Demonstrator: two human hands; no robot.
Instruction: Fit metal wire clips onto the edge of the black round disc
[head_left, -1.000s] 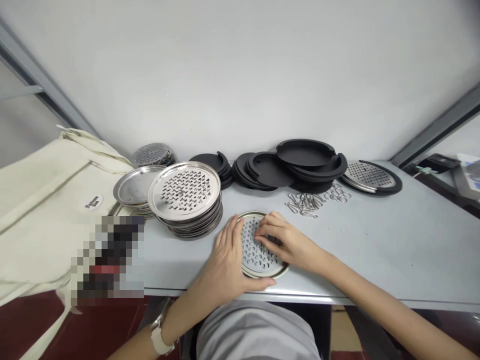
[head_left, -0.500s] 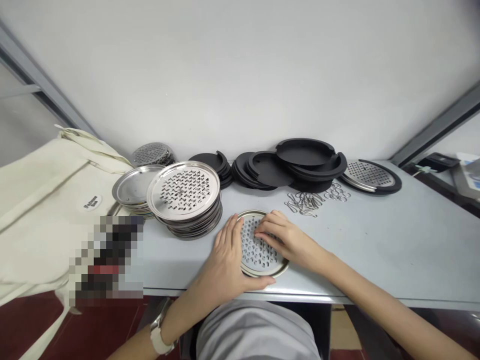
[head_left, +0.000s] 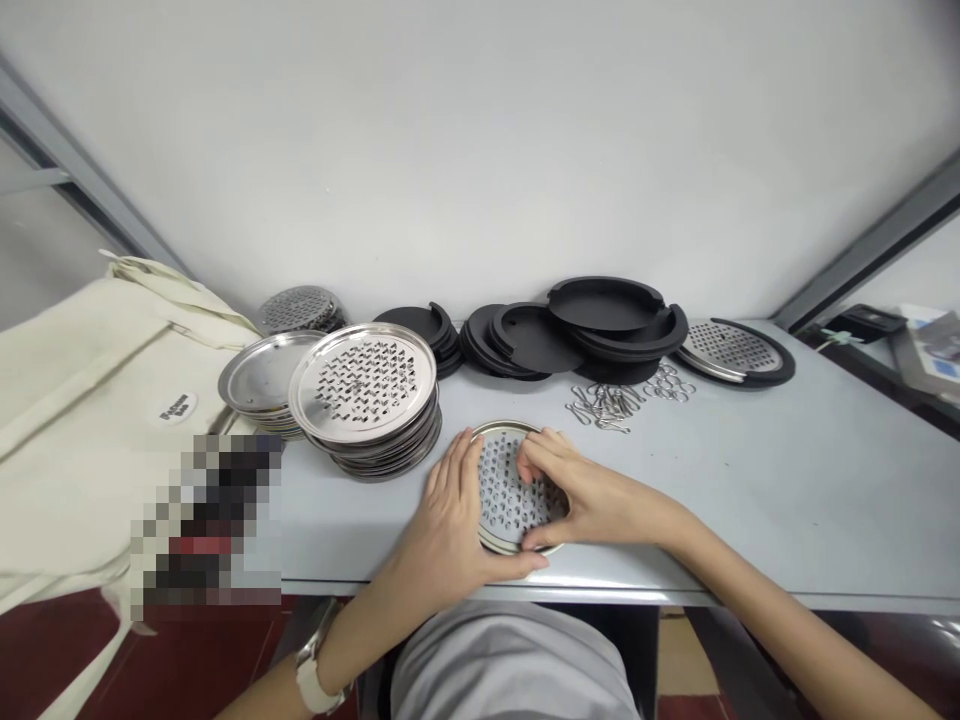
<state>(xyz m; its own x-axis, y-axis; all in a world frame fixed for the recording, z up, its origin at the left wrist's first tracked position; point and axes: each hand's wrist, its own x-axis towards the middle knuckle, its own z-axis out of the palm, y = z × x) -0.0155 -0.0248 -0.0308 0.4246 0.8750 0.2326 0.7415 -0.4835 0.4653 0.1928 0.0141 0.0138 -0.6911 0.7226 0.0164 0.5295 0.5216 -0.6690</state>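
A round metal grater plate [head_left: 504, 490] with raised teeth lies on the table in front of me. My left hand [head_left: 450, 515] grips its left side, fingertips at the far rim and thumb along the near rim. On the right, my right hand [head_left: 574, 490] holds the plate, its fingers bent over the toothed face and its thumb by the near edge. The palm hides the plate's right rim. Just left stands a tall stack of shiny grater plates [head_left: 364, 385], with a stack of plain metal discs [head_left: 266, 375] beside it.
Black round trays [head_left: 607, 305] are piled by the wall. A heap of small metal hooks [head_left: 606, 405] lies before them. Farther right is a grater in a black holder [head_left: 739, 350]. A cream bag [head_left: 97, 400] takes up the table's left end.
My right hand has shifted on the plate: its fingers have curled in and its thumb has moved down toward the near rim. My left hand has kept its hold.
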